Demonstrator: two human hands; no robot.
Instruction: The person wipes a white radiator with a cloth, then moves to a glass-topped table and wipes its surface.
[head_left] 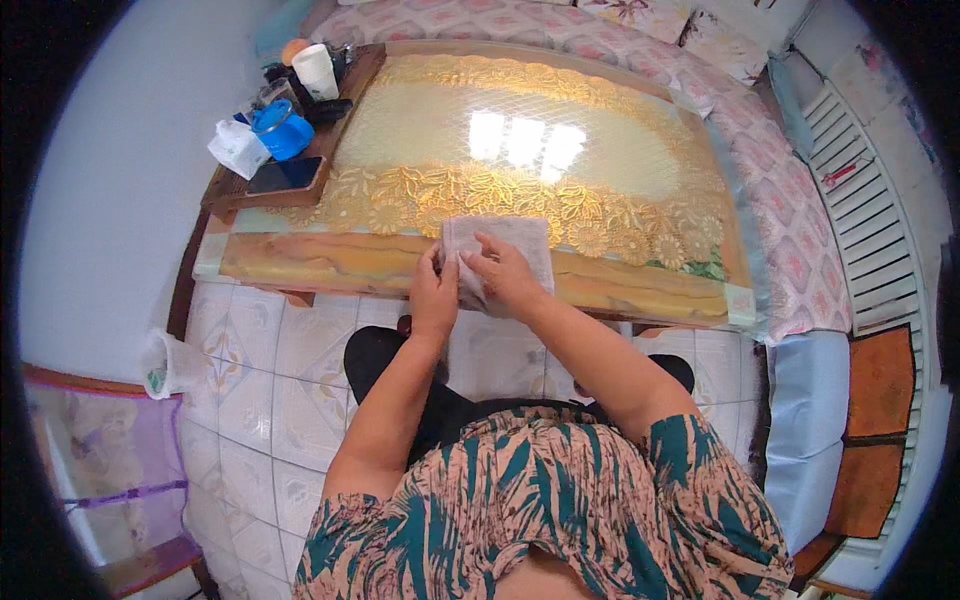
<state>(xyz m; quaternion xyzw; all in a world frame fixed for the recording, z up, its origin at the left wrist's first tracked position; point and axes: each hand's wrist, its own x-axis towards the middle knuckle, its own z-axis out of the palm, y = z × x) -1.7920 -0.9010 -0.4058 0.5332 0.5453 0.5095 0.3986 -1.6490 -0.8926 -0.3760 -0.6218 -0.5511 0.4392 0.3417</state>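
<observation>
- A person, seen from their own head, bends over a low table (640, 285) with both bare hands at one pale, greyish-pink cloth (525, 235).
- The cloth lies at the table's near edge, roughly in the middle, as a compact, squarish shape; whether its lower end hangs over the edge is hidden by the right hand and wrist.
- The left hand (434, 298) is at the cloth's left edge, thumb upright alongside it. I cannot tell whether thumb and fingers pinch the fabric or only rest against it.
- The right hand (508, 278) lies over the cloth, its fingers loosely spread and not gripped around anything. The two hands are close together, fingertips near each other.
- Under the clear cover runs gold lace (400, 200) (three bright patches of reflected light shine farther back).
- To the far left, a dark wooden board holds a blue cup (283, 130), a phone (287, 176) and white paper cups (316, 72), well apart from the hands.
- For good handling, I would let the left hand steady that side edge while the right flattens outward with open fingers.
- Keeping the layers aligned and the near end fully supported should, in my judgement, prevent creases or slipping on such a glossy surface.
</observation>
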